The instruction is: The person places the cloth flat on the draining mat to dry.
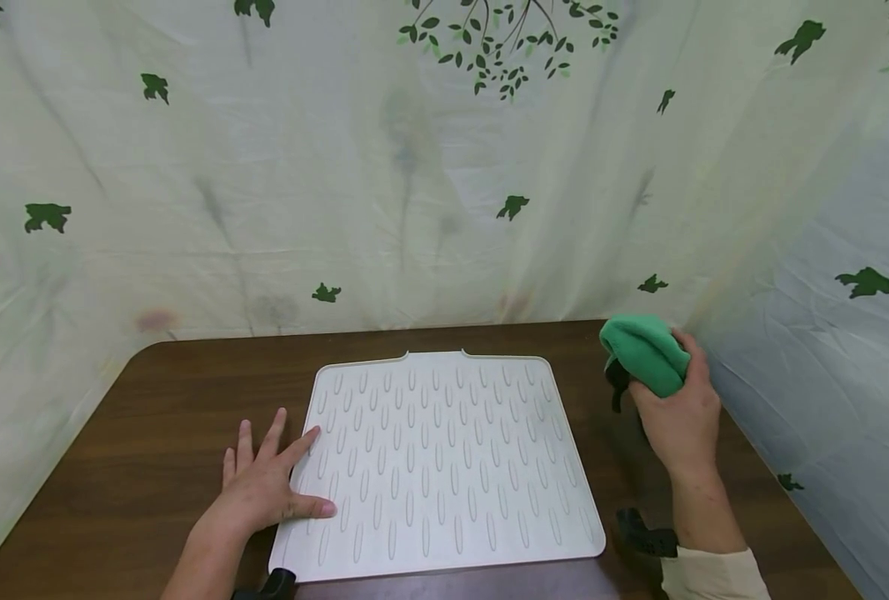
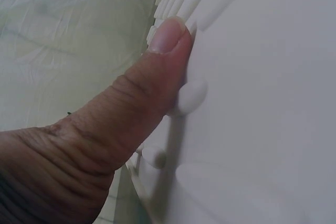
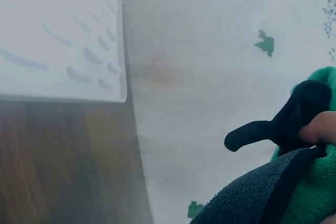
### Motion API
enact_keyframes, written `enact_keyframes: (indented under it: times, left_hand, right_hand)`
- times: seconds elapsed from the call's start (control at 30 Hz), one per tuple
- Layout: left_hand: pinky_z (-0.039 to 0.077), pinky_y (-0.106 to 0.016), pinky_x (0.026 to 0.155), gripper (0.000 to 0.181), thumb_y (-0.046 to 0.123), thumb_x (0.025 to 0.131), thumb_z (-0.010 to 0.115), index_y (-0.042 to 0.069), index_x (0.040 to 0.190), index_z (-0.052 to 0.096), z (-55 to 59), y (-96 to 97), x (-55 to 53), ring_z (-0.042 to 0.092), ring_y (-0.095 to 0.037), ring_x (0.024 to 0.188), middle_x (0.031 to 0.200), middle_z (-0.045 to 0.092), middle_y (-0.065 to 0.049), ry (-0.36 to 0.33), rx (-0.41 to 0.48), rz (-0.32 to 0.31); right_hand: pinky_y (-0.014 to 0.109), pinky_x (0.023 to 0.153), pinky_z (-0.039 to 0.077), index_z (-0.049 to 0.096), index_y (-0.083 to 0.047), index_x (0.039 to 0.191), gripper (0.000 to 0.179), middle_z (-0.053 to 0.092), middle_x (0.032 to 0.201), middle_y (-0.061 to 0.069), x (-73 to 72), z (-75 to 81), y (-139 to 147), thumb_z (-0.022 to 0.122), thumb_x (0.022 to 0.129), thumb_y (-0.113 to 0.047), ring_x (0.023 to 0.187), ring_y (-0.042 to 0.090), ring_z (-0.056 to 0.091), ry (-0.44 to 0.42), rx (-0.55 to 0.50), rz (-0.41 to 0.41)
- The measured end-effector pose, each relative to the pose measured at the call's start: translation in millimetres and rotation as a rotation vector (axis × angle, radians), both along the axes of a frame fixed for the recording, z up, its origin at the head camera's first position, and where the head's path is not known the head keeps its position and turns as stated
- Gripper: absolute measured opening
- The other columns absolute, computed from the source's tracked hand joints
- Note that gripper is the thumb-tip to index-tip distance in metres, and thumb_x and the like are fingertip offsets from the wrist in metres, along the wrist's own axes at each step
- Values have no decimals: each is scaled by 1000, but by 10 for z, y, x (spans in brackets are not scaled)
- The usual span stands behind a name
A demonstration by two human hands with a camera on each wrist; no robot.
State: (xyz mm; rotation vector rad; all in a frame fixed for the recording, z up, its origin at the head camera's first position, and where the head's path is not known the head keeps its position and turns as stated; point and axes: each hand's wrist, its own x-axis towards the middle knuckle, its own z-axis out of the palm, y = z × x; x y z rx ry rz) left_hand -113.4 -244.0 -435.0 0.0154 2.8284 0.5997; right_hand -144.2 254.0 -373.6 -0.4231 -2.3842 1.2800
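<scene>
A white plastic board (image 1: 444, 467) with rows of raised oblong ridges lies flat on the brown wooden table. My left hand (image 1: 260, 483) rests at its left edge with fingers spread, the thumb (image 2: 157, 61) lying on the ridged surface. To the right of the board, my right hand (image 1: 680, 408) grips a bunched green cloth (image 1: 642, 346) near the table's far right corner. The cloth has a dark grey side (image 3: 252, 192) and a black strap-like tab (image 3: 249, 135) hanging from it. Part of the right hand is outside the right wrist view.
Wood-grain table (image 1: 152, 467) surrounds the board on its left and right. A pale curtain (image 1: 339, 167) with green leaf prints hangs behind the table and along its right side. Black wrist mounts (image 1: 646, 533) sit on the forearms.
</scene>
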Motion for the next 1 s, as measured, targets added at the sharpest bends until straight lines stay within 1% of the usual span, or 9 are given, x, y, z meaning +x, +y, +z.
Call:
enact_keyframes:
  times: [0.17,0.37,0.53,0.7,1.0]
  left_hand:
    - [-8,-81,112,131,73,50,87,16,158,38,-16,-13,8,-19,-63,148,170,-1,-27,8,16,1]
    - [-7,-81,112,131,73,51,87,17,158,38,-18,-17,12,-18,-64,148,169,0,-27,14,14,-1]
    - [-7,-81,112,130,72,51,87,17,158,38,-12,-16,16,-18,-64,148,169,0,-28,3,19,2]
    - [-8,-81,112,130,71,52,88,17,159,37,-13,-20,10,-19,-63,148,169,-1,-28,-6,23,3]
    - [-6,-82,112,129,70,54,88,18,160,36,-9,-14,-3,-18,-65,147,169,-2,-28,-13,11,4]
  right_hand:
    - [65,98,42,29,-38,159,80,44,155,22,25,18,-44,68,92,-18,131,48,47,53,-38,-22]
    - [64,95,43,32,-39,157,80,48,151,23,59,42,-120,71,90,-16,127,48,50,114,-23,-25]
    - [63,94,43,34,-40,156,82,48,150,22,95,71,-196,72,89,-12,125,47,51,149,-13,-17]
    - [61,92,43,37,-38,155,84,50,149,20,131,93,-271,73,86,-8,123,44,52,200,-7,-1]
    - [57,90,43,40,-35,154,83,52,146,21,181,105,-400,74,84,-5,120,40,52,259,20,47]
